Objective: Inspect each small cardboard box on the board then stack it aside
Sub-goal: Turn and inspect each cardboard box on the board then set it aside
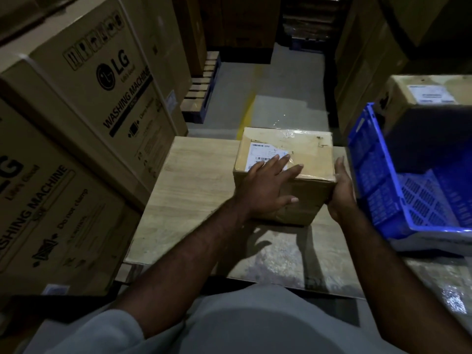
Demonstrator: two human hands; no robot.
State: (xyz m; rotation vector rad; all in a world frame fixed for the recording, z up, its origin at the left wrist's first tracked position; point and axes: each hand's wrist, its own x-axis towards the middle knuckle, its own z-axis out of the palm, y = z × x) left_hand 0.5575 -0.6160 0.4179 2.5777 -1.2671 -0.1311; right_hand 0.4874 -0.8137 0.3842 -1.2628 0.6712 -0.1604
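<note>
A small taped cardboard box (304, 146) with a white shipping label on top sits on the wooden board (194, 190), toward its right side. My left hand (265, 187) lies flat over the box's near top edge, fingers spread across the label and the front face. My right hand (341, 190) presses against the box's right side, fingers along the near right corner. Both hands grip the box between them.
Large washing machine cartons (76, 139) are stacked close on the left. A blue plastic crate (378, 180) stands tilted on the right, with another labelled carton (429, 95) behind it. An aisle with a yellow floor line (249, 113) and pallets (201, 90) runs ahead.
</note>
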